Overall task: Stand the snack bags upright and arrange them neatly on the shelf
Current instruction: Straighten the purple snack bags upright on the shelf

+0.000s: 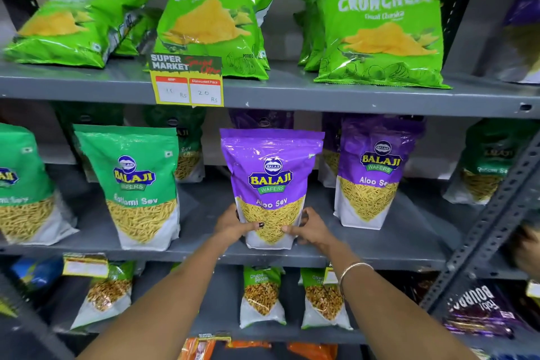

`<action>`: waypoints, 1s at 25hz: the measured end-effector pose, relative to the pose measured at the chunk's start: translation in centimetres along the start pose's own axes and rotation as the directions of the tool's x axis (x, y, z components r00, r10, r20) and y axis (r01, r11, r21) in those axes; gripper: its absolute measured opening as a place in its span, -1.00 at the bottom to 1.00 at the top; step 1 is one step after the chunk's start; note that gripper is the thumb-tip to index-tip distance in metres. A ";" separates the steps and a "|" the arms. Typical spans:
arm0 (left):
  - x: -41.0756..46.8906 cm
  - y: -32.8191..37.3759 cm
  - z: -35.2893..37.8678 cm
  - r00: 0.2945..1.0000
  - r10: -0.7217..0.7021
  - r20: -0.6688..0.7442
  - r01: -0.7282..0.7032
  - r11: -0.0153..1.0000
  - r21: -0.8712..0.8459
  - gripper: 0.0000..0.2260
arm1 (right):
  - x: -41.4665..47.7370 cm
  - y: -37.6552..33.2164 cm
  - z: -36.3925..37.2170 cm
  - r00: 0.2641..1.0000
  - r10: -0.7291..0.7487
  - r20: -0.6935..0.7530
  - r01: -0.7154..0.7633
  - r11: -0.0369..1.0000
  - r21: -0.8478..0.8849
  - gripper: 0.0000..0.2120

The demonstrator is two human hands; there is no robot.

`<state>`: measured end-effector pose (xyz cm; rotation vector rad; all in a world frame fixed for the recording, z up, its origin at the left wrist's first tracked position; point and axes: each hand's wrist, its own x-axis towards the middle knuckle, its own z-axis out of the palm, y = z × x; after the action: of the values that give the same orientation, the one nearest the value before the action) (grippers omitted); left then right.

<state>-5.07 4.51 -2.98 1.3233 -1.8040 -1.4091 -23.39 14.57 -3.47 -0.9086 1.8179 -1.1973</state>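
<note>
Bare shelf (pixel 201 207) gaps flanking held bag (pixel 270 181)

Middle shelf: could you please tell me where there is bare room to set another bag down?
Bare shelf shows between the green sev bag and the purple bag in both hands, and right of the second purple bag. Between the two purple bags it is tight.

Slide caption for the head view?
Both hands hold a purple Aloo Sev bag upright on the middle shelf.
</note>
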 end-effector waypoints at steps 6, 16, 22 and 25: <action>-1.6 1.3 -0.2 0.999 -0.035 0.029 0.033 0.998 0.058 -0.40 | -0.8 -0.1 0.2 0.999 0.036 -0.013 -0.036 0.999 -0.004 -0.48; -3.8 8.5 4.6 0.603 -0.679 0.419 0.149 0.611 0.777 -0.66 | -0.8 0.1 -8.2 0.954 0.017 -0.300 -0.104 0.956 -0.275 -0.53; 0.0 11.7 16.5 0.915 -0.153 0.374 0.050 0.961 0.271 -0.31 | 0.9 3.2 -21.0 0.902 0.062 -0.428 -0.167 0.963 -0.213 -0.50; 3.2 11.9 20.5 0.984 0.024 0.175 -0.025 1.000 0.008 -0.22 | 3.2 3.5 -23.6 0.968 0.006 -0.249 -0.016 0.999 -0.038 -0.33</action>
<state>-27.89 10.71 0.40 1.2101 -1.9352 -1.5471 -46.10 22.25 -1.06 -0.7971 2.0481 -1.3215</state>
